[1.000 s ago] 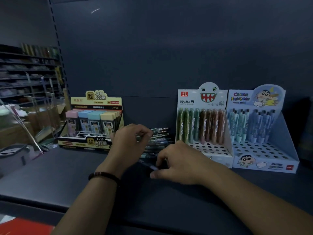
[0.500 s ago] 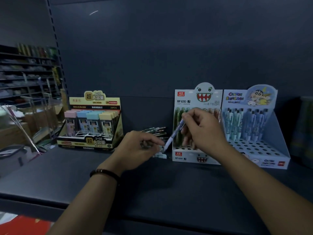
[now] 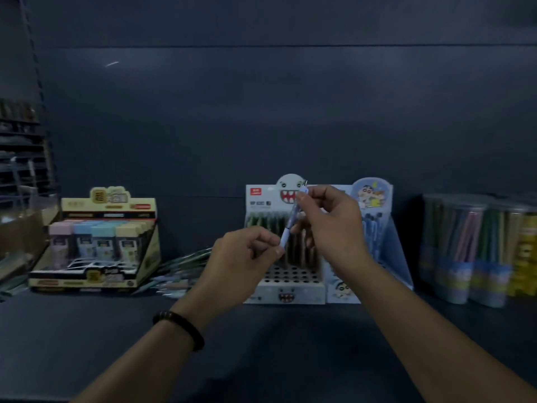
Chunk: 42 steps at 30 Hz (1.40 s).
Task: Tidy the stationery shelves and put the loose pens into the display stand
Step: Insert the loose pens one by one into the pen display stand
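My right hand holds a pale blue pen nearly upright, in front of the white monster-face display stand. My left hand pinches the lower tip of that same pen. The stand has a grid of holes, with green and brown pens standing in its back rows. A pile of loose pens lies on the dark shelf to the left of my left hand. A blue cartoon display stand with blue pens stands right beside the monster one, partly hidden by my right arm.
A yellow box of pastel lead cases stands at the left of the shelf. Clear tubs of coloured pencils stand at the far right. Dark back panel behind; other shelving at far left.
My right hand has raised the pen from low beside the monster stand to upright in front of it. My left hand left the loose pile and now pinches the pen's lower end.
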### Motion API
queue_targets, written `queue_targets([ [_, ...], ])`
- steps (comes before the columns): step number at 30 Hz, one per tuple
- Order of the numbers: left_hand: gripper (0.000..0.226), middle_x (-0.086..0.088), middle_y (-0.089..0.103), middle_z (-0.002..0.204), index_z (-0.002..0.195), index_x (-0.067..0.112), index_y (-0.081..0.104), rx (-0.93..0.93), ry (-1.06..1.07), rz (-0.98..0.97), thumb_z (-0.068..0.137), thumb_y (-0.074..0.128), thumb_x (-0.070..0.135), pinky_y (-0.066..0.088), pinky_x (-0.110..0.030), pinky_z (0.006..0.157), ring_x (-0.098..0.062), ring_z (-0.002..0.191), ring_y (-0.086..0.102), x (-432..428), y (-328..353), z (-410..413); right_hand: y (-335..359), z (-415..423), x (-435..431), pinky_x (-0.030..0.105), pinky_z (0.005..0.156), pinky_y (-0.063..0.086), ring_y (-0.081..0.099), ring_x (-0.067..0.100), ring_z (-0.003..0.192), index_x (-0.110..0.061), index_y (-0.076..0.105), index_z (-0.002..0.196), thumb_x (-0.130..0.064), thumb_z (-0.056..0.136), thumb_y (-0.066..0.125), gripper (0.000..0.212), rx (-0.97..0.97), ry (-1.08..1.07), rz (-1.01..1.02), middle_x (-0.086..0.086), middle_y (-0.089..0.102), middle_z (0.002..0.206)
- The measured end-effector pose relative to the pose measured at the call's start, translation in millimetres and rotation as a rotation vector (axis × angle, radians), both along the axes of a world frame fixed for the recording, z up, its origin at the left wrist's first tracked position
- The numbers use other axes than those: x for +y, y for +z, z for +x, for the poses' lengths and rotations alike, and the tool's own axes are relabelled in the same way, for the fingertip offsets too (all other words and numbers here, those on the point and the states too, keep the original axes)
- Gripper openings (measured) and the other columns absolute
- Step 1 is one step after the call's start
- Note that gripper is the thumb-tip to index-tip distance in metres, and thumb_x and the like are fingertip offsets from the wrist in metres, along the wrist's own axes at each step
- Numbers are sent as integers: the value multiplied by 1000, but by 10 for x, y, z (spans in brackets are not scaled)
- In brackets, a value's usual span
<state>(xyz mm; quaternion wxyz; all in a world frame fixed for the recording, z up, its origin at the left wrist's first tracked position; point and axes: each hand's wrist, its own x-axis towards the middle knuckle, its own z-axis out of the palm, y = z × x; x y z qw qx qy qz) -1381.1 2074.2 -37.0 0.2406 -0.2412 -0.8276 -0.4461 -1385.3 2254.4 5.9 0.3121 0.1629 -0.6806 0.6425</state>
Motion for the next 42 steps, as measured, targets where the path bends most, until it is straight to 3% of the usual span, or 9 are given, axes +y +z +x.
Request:
queue_targets([
  [6,10,10,71,74,98,34,68,54,15,44,93,78,34,48,-7,64,0,76,66,813,171,-45,87,-115,911,37,53,51,70,23,61,-15,65,121,-17,103,69,19,61,-153,4,17,67,84],
  [11,7,22,69,95,104,37,70,252,-40,-227,100,67,42,43,-8,82,8,90,59,1221,-40,-98,-98,-281,1478,49,68,60,73,19,66,-27,66,118,-27,102,69,16,164,-449,159,0,71,73],
  [16,29,22,70,105,117,40,72,415,-20,-532,98,55,54,47,-33,91,-7,99,53,1355,-444,-178,-186,-256,1681,25,65,53,68,5,66,-21,67,121,-27,103,67,20,240,-604,391,-10,70,74],
  [21,32,24,66,117,128,43,69,379,-20,-634,102,53,51,40,-33,91,-7,104,48,1332,-476,-166,-233,-253,1722,22,62,52,65,1,64,-17,66,122,-18,104,64,19,256,-625,438,-11,67,75],
  [24,30,25,66,114,127,45,69,376,-6,-640,100,56,48,40,-33,88,-6,101,48,1366,-483,-137,-249,-246,1745,6,62,43,61,-9,65,-15,67,120,-11,101,64,19,255,-662,433,-22,59,72],
  [28,33,24,66,117,130,43,68,357,-22,-643,99,55,46,40,-36,93,-8,104,49,1343,-497,-125,-304,-271,1752,38,63,60,64,3,66,-18,65,118,-13,102,63,17,196,-629,430,-13,65,72],
  [33,36,24,65,118,134,42,66,349,-27,-654,100,55,45,38,-36,94,-7,106,47,1332,-474,-88,-362,-331,1782,44,61,62,69,13,62,-18,64,119,-14,103,64,16,155,-562,420,-2,71,76],
  [37,35,24,65,117,133,43,67,338,-37,-648,100,56,46,40,-37,94,-7,105,46,1323,-475,-93,-386,-348,1800,38,58,62,70,14,63,-16,68,112,-16,103,65,10,117,-571,467,1,71,76],
  [42,35,23,64,116,133,42,67,338,-54,-618,99,58,44,41,-37,93,-7,104,44,1315,-485,-98,-357,-337,1770,3,57,40,60,-3,60,-12,77,106,-10,101,60,17,87,-632,559,-7,66,73],
])
